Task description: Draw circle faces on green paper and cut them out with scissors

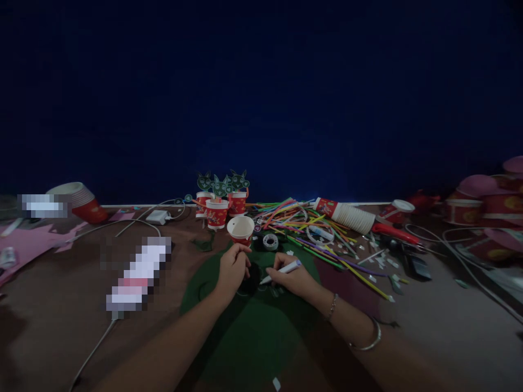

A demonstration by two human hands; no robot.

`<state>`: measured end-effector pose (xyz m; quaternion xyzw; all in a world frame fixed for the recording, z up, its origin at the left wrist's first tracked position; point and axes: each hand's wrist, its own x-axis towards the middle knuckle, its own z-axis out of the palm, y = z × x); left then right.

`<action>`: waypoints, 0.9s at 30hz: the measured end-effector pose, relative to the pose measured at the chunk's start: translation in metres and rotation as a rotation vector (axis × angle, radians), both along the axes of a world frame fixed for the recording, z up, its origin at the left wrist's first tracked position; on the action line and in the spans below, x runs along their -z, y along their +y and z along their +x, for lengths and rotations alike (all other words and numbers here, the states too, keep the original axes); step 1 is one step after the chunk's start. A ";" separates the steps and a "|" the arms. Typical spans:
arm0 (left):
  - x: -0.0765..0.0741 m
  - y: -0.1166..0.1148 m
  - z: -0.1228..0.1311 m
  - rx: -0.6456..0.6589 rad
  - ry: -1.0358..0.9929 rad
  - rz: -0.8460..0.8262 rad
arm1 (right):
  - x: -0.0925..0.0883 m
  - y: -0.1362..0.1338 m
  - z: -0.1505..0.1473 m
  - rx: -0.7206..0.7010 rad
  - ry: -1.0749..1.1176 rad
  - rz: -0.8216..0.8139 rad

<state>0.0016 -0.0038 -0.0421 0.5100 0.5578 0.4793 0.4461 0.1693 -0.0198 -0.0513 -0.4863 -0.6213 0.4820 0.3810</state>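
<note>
I read the work surface as a brown table [61,326] with a green sheet [249,337] laid flat at its near centre. Behind the sheet I register an open red cup [241,228], a tape roll [270,241], three red cups with green cut-outs [216,209] and a white charger [157,216] with its cable. To the right lie loose coloured straws [302,223] and a tipped sleeve of cups [347,215]; to the left, pink paper [28,242] and another tipped cup stack [79,201].

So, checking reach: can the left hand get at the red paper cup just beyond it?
Probably yes: the red paper cup stands just past the left hand, nothing between, though that hand holds a small dark piece.
</note>
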 end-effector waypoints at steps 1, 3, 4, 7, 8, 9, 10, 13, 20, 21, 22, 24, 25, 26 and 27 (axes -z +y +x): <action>0.000 0.000 0.000 0.000 0.002 0.003 | 0.001 0.000 0.000 -0.006 0.002 0.001; 0.000 0.000 0.000 -0.001 0.000 0.005 | 0.003 0.001 0.001 -0.010 0.005 -0.001; -0.001 0.000 0.000 -0.001 -0.002 0.003 | 0.004 0.001 0.001 -0.009 0.005 -0.003; -0.002 -0.001 0.000 -0.002 -0.009 -0.003 | 0.006 0.002 0.000 0.006 -0.007 -0.006; -0.002 -0.001 0.000 -0.003 -0.012 -0.005 | 0.006 0.002 0.000 0.009 -0.008 -0.005; -0.002 -0.001 0.000 -0.004 -0.016 -0.008 | 0.006 0.002 0.000 0.010 -0.005 -0.004; -0.002 -0.001 0.000 -0.006 -0.022 -0.011 | 0.005 0.002 0.000 0.009 0.001 -0.005; -0.003 -0.001 0.001 -0.008 -0.027 -0.016 | 0.003 0.001 0.000 0.004 0.027 -0.029; 0.000 0.000 0.000 -0.006 -0.011 -0.001 | -0.001 0.003 0.001 0.057 0.032 -0.017; 0.000 0.000 0.000 -0.003 -0.010 0.002 | -0.001 0.003 0.001 0.061 0.023 -0.008; -0.001 0.000 0.000 -0.002 -0.010 0.004 | -0.001 0.003 0.001 0.060 0.013 -0.001; -0.002 -0.001 0.000 -0.004 -0.014 0.004 | -0.001 0.003 0.001 0.057 -0.001 0.007; -0.002 -0.001 0.000 -0.005 -0.019 0.001 | -0.001 0.003 0.001 0.057 -0.002 0.006; -0.003 -0.001 0.001 -0.006 -0.024 -0.003 | -0.001 0.003 0.000 0.056 -0.001 0.002; -0.003 -0.002 0.001 -0.007 -0.029 -0.008 | -0.001 0.002 0.000 0.055 -0.001 0.000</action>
